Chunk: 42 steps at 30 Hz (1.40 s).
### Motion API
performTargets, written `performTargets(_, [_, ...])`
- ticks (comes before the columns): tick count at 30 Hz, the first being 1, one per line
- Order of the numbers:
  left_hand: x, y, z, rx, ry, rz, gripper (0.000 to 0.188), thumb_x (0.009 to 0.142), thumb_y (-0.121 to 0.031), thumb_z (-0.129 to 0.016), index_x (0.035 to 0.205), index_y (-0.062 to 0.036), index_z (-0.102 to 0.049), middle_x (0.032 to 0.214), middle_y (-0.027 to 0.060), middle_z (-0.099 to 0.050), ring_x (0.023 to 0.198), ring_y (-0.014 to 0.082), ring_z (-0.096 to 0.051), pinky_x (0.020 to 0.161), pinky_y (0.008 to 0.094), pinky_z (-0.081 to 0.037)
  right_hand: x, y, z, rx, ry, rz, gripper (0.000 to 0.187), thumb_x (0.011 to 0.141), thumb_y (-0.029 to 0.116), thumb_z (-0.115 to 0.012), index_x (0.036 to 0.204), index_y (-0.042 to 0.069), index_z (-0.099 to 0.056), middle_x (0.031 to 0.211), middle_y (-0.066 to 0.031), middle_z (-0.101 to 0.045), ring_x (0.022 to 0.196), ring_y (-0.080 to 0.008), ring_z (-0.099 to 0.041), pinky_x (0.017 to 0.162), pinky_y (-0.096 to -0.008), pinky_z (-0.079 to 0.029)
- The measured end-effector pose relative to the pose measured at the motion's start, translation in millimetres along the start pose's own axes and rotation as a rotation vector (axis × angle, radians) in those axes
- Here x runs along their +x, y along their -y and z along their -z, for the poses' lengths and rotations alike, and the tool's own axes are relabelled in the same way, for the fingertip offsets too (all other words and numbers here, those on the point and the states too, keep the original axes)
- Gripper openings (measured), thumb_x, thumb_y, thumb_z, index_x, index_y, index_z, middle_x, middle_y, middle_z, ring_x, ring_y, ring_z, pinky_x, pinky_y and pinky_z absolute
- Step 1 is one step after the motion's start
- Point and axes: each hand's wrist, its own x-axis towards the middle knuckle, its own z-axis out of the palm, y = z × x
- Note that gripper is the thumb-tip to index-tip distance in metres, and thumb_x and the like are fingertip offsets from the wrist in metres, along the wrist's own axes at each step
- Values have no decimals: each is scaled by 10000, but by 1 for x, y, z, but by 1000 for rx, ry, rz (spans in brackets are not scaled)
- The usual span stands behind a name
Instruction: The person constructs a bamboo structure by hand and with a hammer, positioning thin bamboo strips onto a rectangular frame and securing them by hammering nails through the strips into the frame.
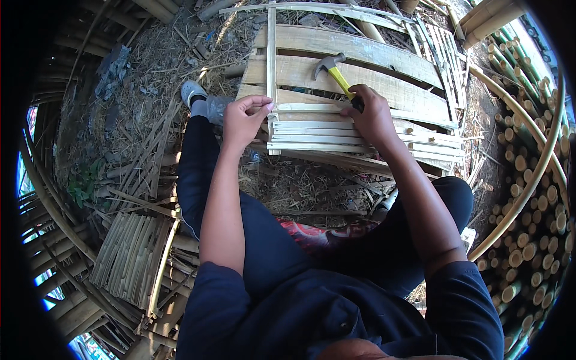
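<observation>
My right hand (372, 114) is closed round the black grip of a claw hammer (340, 81) with a yellow handle. The hammer's head points away from me over the wooden planks (354, 43), and the same hand's fingertips rest by a pale bamboo slat (309, 108). My left hand (247, 120) pinches thumb and forefinger at that slat's left end, where it meets a long upright bamboo strip (271, 54). Whatever sits between those fingertips is too small to make out. Nearer to me, several parallel slats (318, 138) lie across the strip's lower end.
Cut bamboo poles (522, 240) are stacked at the right, with a bent pole (531, 180) in front. A bundle of split slats (132, 258) lies at the lower left. Loose strips (444, 66) lean at the planks' right end. Shavings litter the ground (150, 108).
</observation>
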Motion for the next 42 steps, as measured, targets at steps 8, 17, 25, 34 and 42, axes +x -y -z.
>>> performTargets(8, [1, 1, 2, -25, 65, 86, 205, 892, -81, -773, 1069, 18, -746, 1005, 73, -763, 925, 106, -699, 852, 257, -532, -2, 5, 1, 20, -8, 15, 460, 762, 110, -844, 1156, -10, -640, 903, -191, -662, 812, -334, -662, 754, -417, -517])
performTargets(17, [0, 4, 4, 2, 63, 72, 182, 897, -94, -767, 1047, 7, -755, 1002, 74, -764, 898, 110, -700, 834, 259, -532, -2, 10, 1, 15, 57, 5, 459, 783, 92, -799, 1182, -22, -603, 1006, -232, -667, 923, -405, -668, 814, -468, -531])
performTargets(25, [6, -3, 1, 248, 70, -249, 145, 871, -129, -777, 966, -19, -768, 968, 70, -730, 930, 169, -658, 832, 304, -508, -1, -1, 2, -87, -14, 29, 422, 780, 107, -822, 1139, -4, -629, 947, -199, -684, 905, -383, -653, 821, -456, -518])
performTargets(34, [9, 8, 7, 248, 119, -187, 151, 896, -168, -769, 980, -43, -777, 919, 0, -691, 743, 84, -554, 639, 246, -397, -5, 7, 6, -397, 67, -49, 316, 878, 272, -728, 947, -34, -688, 997, -211, -680, 1067, -402, -581, 904, -493, -502])
performTargets(42, [11, 15, 9, 268, 110, -195, 144, 871, -128, -795, 976, -30, -784, 923, -4, -667, 735, 72, -538, 658, 218, -408, -5, 3, 4, -607, -164, 10, 198, 854, 99, -522, 947, -33, -637, 957, -194, -643, 966, -357, -550, 835, -469, -422])
